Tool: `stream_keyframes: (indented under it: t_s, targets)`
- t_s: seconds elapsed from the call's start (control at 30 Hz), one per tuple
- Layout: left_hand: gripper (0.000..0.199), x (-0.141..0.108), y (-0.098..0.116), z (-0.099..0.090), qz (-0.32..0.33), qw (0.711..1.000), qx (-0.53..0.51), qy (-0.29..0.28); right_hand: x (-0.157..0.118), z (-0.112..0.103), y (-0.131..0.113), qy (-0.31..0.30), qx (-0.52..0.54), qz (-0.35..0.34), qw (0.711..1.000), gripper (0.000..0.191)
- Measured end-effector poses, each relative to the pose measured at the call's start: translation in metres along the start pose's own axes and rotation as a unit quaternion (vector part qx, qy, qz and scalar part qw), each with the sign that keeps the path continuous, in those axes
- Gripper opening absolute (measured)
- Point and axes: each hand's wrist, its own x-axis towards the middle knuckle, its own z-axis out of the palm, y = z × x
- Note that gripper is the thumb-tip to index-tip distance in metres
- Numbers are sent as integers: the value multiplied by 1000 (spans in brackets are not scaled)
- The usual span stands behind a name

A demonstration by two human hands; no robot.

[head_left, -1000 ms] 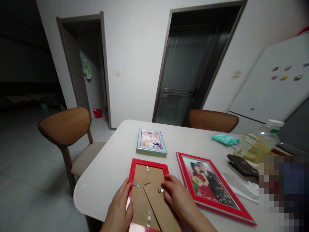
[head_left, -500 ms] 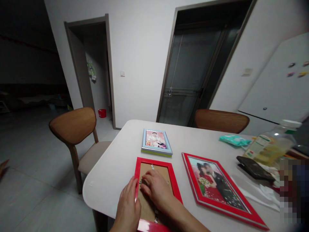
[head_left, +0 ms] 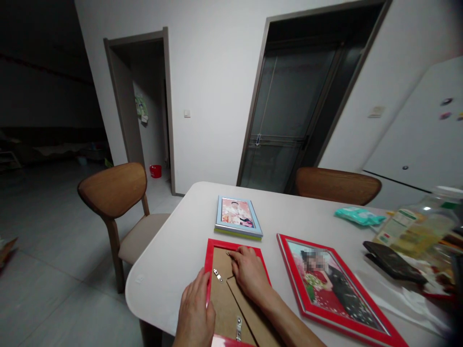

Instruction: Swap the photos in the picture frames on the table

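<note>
A red picture frame (head_left: 209,260) lies face down near the table's front edge, its brown backing board (head_left: 222,303) showing. My left hand (head_left: 195,308) is closed on the frame's left side, fingers along the outer edge. With curled fingers my right hand (head_left: 249,272) reaches the top of the backing and pinches at the small metal clip (head_left: 228,253) there, partly covering it. Another metal clip (head_left: 217,275) on the left sits turned at a slant. The lower metal clip (head_left: 238,328) points lengthwise. My right hand and forearm hide the backing's right side.
Beyond the frame lies a light blue picture frame (head_left: 219,214) on a green-edged one. To the right are a larger red framed photo (head_left: 294,284), a black wallet-like item (head_left: 392,262), a turquoise packet (head_left: 360,216) and a bottle of yellow liquid (head_left: 410,231). A chair (head_left: 115,188) stands left.
My right hand has moved from the left clip up to the top clip. The left clip now shows at a slant. My left hand stays on the frame's side.
</note>
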Motion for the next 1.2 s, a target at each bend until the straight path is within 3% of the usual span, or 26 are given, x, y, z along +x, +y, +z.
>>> stream_keyframes:
  t_s: [0.17,0.3,0.37,0.6,0.8,0.93,1.1,1.2]
  targets:
    - [51,8,5,-4,-23,1000,5,-14,-7,-19,-3,-38,45,-25,998,37]
    - [52,9,3,-1,-16,1000,3,-6,-38,-52,-3,-179,162,-139,960,33]
    - [52,8,2,0,-13,1000,3,-1,-54,-59,-4,-226,184,-157,944,29]
    - [51,8,0,1,-6,1000,-10,16,-68,-41,-15,-145,166,-124,967,13]
    - [47,7,0,1,-24,999,-27,24,-64,-39,-9,-95,101,-16,990,38]
    - [44,6,5,-3,-43,998,-32,16,-59,-37,-9,-83,115,-3,990,37]
    - [43,10,14,-8,-59,996,-70,8,-49,-53,-14,-68,125,12,990,41]
    - [36,18,25,-17,-81,970,-227,20,-45,-70,-25,-39,126,3,991,36]
